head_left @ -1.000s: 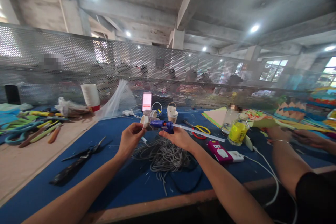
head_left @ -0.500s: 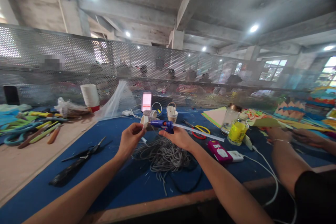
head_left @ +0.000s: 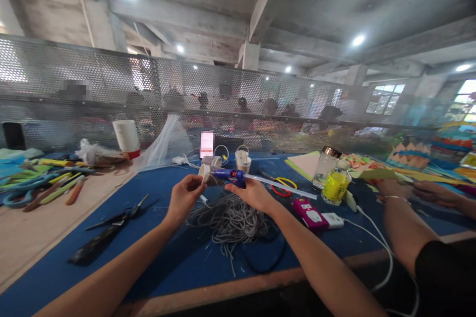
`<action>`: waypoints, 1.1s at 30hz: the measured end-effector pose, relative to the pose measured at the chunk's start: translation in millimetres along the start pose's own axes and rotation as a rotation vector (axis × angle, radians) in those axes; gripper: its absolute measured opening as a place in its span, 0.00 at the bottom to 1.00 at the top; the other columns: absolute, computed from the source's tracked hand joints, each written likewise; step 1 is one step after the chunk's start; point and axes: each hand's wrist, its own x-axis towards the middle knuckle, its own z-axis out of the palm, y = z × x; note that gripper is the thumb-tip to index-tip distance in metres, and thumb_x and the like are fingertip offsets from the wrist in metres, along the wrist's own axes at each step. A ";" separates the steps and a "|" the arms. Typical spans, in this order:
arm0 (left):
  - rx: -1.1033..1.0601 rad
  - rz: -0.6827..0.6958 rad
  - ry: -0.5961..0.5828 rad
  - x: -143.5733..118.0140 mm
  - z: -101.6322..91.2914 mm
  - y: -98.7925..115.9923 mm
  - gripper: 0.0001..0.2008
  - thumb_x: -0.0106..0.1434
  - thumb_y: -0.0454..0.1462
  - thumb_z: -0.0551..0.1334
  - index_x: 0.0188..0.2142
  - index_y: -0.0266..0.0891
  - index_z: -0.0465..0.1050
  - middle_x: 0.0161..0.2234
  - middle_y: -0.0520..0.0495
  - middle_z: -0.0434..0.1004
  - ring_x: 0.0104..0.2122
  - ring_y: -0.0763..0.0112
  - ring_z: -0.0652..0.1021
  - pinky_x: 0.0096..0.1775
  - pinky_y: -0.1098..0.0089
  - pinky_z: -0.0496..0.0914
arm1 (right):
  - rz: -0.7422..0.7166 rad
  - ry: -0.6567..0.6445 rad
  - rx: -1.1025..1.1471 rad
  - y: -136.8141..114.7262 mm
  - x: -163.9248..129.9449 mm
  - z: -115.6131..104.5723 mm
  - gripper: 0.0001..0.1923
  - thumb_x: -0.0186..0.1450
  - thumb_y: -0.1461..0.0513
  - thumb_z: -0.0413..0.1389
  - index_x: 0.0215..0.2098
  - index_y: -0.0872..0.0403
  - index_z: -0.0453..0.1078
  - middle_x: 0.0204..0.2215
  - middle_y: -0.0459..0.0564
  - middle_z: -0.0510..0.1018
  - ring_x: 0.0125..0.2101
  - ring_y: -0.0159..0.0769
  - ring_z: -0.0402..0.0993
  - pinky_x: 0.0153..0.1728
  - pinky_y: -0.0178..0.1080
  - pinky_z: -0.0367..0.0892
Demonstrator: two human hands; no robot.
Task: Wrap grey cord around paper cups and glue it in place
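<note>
Between the fingers of my left hand (head_left: 188, 197) is a small white paper cup (head_left: 203, 173), tilted on its side. My right hand (head_left: 250, 193) is wrapped round a blue glue gun (head_left: 228, 175), whose nozzle points left at the cup's rim. From the gun's rear a long clear glue stick (head_left: 282, 186) sticks out to the right. Below both hands lies a tangled heap of grey cord (head_left: 241, 220). Just behind them stands a small white cup with a handle (head_left: 243, 159), next to a lit phone (head_left: 207, 144).
Black-handled pliers (head_left: 107, 233) lie at left, near a stack of paper cups (head_left: 126, 137). To the right are yellow-and-red scissors (head_left: 284, 185), a magenta power strip (head_left: 310, 214), a glass jar (head_left: 324, 168) and a cup of yellow liquid (head_left: 336, 185). A co-worker's arms (head_left: 405, 223) reach in at far right.
My hands, the cup and the glue gun look almost unmoved. The view has shifted very slightly. At right, the glass jar's lid shows clearly now.
</note>
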 end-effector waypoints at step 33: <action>0.032 0.013 -0.009 -2.1 0.8 3.7 0.11 0.48 0.40 0.69 0.29 0.38 0.72 0.26 0.52 0.75 0.27 0.71 0.74 0.31 0.73 0.64 | 0.010 0.003 0.059 4.2 3.3 -1.3 0.25 0.61 0.44 0.52 0.45 0.53 0.71 0.33 0.48 0.75 0.35 0.37 0.70 0.39 0.37 0.63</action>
